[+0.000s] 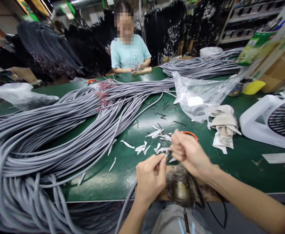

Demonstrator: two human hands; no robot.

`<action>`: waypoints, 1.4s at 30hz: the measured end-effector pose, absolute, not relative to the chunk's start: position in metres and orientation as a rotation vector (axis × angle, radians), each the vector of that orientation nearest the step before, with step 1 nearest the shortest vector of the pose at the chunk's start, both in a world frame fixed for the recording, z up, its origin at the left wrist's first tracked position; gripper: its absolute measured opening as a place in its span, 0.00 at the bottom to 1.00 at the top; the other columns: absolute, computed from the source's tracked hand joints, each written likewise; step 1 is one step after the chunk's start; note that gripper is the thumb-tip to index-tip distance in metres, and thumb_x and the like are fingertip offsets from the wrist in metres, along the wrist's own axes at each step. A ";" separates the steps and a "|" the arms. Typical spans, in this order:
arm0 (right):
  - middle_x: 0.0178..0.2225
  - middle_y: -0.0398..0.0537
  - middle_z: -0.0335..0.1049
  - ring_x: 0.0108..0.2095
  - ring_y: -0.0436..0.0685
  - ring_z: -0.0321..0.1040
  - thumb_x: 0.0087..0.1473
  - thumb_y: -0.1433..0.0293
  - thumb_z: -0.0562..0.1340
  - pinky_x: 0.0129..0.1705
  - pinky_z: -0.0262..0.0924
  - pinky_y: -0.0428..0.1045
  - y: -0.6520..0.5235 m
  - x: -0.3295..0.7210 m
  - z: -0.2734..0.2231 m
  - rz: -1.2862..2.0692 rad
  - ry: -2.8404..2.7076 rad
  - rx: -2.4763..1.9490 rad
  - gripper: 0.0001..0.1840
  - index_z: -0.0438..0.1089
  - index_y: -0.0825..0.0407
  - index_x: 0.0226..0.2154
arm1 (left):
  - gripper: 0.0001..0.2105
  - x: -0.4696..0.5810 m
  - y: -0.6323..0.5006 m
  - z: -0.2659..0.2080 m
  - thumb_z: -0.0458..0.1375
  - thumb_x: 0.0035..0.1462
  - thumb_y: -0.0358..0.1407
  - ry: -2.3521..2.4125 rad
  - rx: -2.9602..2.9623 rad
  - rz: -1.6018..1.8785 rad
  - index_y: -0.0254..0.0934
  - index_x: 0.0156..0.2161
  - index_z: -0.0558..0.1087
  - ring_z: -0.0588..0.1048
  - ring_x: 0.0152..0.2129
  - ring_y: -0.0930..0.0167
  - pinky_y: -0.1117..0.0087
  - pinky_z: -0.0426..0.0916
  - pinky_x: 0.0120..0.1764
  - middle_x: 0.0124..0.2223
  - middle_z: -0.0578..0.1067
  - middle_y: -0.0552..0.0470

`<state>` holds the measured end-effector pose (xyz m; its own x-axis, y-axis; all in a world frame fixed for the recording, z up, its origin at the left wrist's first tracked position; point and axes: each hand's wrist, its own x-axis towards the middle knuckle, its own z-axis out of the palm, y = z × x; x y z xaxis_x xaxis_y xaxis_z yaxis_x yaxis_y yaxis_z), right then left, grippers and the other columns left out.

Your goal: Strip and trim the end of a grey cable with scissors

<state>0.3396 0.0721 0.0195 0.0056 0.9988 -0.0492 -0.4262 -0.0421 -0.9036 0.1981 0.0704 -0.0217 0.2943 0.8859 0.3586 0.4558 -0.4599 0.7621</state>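
Note:
My left hand [151, 177] is closed in a pinch on the end of a grey cable [126, 206], which runs down past the table's front edge. A small orange and white bit shows at its fingertips. Just right of it, my right hand [190, 154] is raised with curled fingers, somewhat blurred; whatever it holds is hidden. Beneath the hands is a dark, stained block with a brownish metal piece [181, 190] on a wooden board. White strips [141, 148] lie scattered beyond my fingers. An orange loop handle [191, 135] shows partly behind my right hand.
Bundles of grey cable [66, 110] with reddish wire ends cover the left side. A clear plastic bag [196, 97], a crumpled cloth [224, 126] and a white fan [269, 120] stand to the right. Across the green table [98, 185] a co-worker [130, 52] works at a board.

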 end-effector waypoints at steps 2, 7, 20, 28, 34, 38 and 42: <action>0.16 0.34 0.41 0.15 0.44 0.37 0.54 0.57 0.55 0.15 0.36 0.42 0.071 0.349 0.027 1.052 -0.935 -0.962 0.19 0.54 0.51 0.19 | 0.09 0.194 0.070 -0.020 0.51 0.56 0.32 1.171 1.943 1.032 0.33 0.31 0.73 0.64 0.17 0.76 0.75 0.56 0.23 0.24 0.71 0.53; 0.23 0.41 0.66 0.21 0.47 0.57 0.52 0.70 0.59 0.25 0.51 0.44 0.068 0.356 0.022 0.465 -1.909 -1.150 0.12 0.68 0.50 0.41 | 0.14 0.180 0.078 -0.015 0.49 0.58 0.36 1.014 1.705 1.033 0.32 0.26 0.71 0.66 0.22 0.74 0.75 0.59 0.27 0.24 0.70 0.53; 0.19 0.42 0.65 0.19 0.46 0.55 0.53 0.68 0.57 0.21 0.49 0.43 0.080 0.338 0.013 0.666 -1.858 -1.185 0.12 0.70 0.56 0.24 | 0.11 0.163 0.092 -0.019 0.50 0.58 0.34 0.958 1.862 1.052 0.33 0.36 0.74 0.68 0.23 0.73 0.74 0.63 0.28 0.26 0.71 0.51; 0.20 0.43 0.63 0.20 0.47 0.56 0.54 0.73 0.53 0.22 0.48 0.44 0.074 0.344 0.016 0.216 -1.913 -1.189 0.10 0.67 0.55 0.26 | 0.12 0.181 0.086 -0.031 0.49 0.54 0.24 1.003 2.492 0.872 0.36 0.36 0.73 0.71 0.27 0.71 0.73 0.65 0.31 0.30 0.73 0.48; 0.20 0.40 0.59 0.20 0.46 0.52 0.52 0.60 0.57 0.21 0.47 0.43 0.087 0.365 0.019 0.491 -1.654 -1.392 0.14 0.68 0.55 0.27 | 0.08 0.178 0.082 -0.029 0.50 0.56 0.28 1.055 2.199 1.062 0.34 0.34 0.72 0.71 0.25 0.73 0.75 0.64 0.30 0.28 0.73 0.50; 0.34 0.46 0.65 0.27 0.49 0.61 0.45 0.60 0.64 0.27 0.51 0.44 0.075 0.352 0.014 0.261 -2.082 -1.295 0.16 0.71 0.50 0.36 | 0.08 0.180 0.083 -0.028 0.50 0.57 0.29 1.111 2.257 0.961 0.34 0.33 0.72 0.70 0.22 0.73 0.75 0.62 0.26 0.25 0.71 0.51; 0.27 0.45 0.63 0.25 0.48 0.59 0.53 0.71 0.55 0.27 0.49 0.45 0.073 0.342 0.006 0.097 -2.131 -1.343 0.10 0.69 0.54 0.24 | 0.09 0.182 0.085 -0.030 0.49 0.57 0.29 1.027 2.356 0.943 0.34 0.37 0.72 0.71 0.24 0.73 0.75 0.64 0.28 0.27 0.73 0.50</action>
<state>0.3423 0.0726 0.0061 -0.2985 0.8394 0.4543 0.7945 0.4823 -0.3690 0.1820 0.0847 -0.0304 0.5020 0.7553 0.4213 0.4843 -0.6491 0.5866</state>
